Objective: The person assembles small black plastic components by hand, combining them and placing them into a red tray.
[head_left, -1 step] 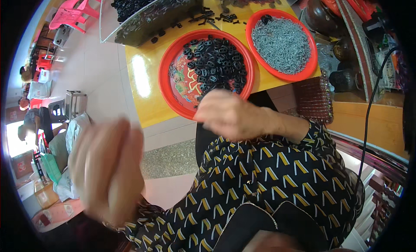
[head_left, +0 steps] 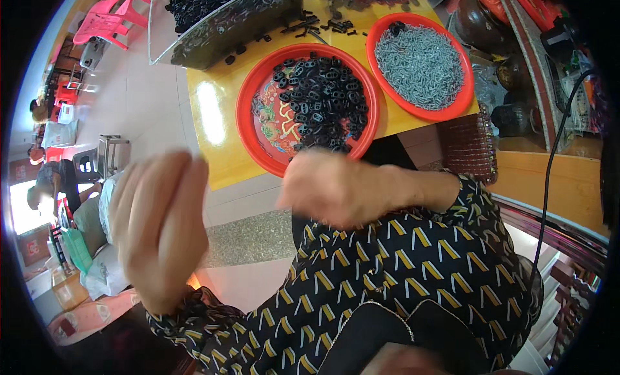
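Observation:
My left hand (head_left: 161, 226) is raised at the left, off the table, fingers together and blurred by motion; what it holds cannot be made out. My right hand (head_left: 336, 188) hovers with curled fingers just in front of the near rim of a round red tray (head_left: 248, 126). That tray holds a heap of small black oval ring parts (head_left: 323, 104). A second red tray (head_left: 466, 94) to its right is filled with small grey metal pieces (head_left: 420, 65). Both trays stand on a yellow table (head_left: 213, 117). Both sleeves are black with a yellow and white pattern.
A clear plastic bin (head_left: 219, 33) of black parts stands at the table's back left, with loose black pieces (head_left: 323, 23) beside it. A pink chair (head_left: 106, 20) is far left. A brown ribbed stack (head_left: 471, 146), dark pots (head_left: 481, 20) and a black cable (head_left: 549, 175) lie to the right.

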### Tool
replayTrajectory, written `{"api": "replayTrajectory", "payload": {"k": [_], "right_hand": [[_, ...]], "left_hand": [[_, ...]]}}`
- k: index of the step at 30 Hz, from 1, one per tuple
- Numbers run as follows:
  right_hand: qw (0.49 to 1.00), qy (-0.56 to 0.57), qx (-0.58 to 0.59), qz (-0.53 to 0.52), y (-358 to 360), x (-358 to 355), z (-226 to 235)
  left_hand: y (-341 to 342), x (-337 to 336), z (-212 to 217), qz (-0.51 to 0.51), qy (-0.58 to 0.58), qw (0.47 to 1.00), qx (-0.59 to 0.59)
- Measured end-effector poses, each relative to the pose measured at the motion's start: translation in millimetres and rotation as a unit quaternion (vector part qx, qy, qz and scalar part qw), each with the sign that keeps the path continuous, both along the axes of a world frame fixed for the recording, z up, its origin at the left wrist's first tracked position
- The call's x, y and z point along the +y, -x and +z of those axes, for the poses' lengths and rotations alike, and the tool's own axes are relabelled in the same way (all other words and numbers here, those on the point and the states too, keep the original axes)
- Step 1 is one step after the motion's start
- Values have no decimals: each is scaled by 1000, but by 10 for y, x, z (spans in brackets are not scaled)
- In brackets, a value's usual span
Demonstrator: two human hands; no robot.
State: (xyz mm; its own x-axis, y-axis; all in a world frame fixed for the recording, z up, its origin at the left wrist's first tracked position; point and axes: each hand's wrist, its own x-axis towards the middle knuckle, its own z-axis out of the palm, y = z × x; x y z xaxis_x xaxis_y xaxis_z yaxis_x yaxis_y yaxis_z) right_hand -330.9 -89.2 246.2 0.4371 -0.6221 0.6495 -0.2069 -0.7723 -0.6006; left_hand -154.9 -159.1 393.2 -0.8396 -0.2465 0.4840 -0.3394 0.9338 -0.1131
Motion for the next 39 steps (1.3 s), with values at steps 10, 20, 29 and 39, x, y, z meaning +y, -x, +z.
{"api": "replayTrajectory", "payload": {"k": [10,20,29,39], "right_hand": [[936,-39,-25,349,-1025,407,810],[873,-178,19,454,-1031,409,964],[948,83,-61,302,-967,339,1081],[967,67,-100,225,-911,534,855]], "left_hand": [[99,-412,-597,-72,-71,974,-202],[-94,-234,-799,-77,-90,963,-241],[-485,-2,-1650,-46,-222,970,-90],[-288,-410,-2202,83,-243,928,270]]}}
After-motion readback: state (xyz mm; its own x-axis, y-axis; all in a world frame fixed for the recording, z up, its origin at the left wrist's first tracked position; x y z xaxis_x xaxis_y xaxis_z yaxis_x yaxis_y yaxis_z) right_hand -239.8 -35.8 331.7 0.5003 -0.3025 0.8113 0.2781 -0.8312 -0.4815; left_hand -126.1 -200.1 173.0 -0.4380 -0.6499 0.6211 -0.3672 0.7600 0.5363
